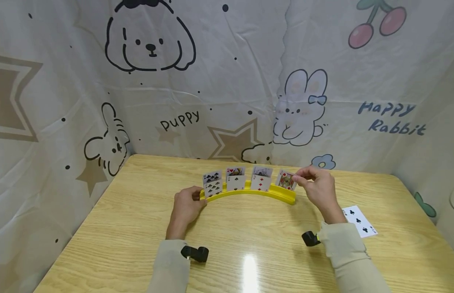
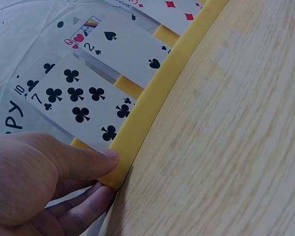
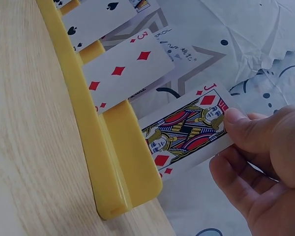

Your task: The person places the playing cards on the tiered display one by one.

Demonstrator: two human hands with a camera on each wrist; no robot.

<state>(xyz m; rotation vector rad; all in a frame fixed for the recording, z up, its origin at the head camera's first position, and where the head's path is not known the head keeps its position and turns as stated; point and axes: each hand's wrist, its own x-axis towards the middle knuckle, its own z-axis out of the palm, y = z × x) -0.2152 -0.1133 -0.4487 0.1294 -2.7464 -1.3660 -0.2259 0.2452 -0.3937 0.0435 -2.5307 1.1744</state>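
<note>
A curved yellow card holder stands on the table. My left hand grips its left end between thumb and fingers. With thumb and fingers, my right hand pinches the upper corner of a jack of diamonds at the holder's right end. The jack's lower edge is hidden behind the yellow wall. Upright in the holder's front row are a seven of clubs, a two of spades and a three of diamonds. Behind them, other cards are partly covered, among them a queen of hearts.
A three of clubs lies face up on the wooden table, partly under my right forearm. A printed cloth hangs behind the table and along its sides. Each wrist carries a black camera mount.
</note>
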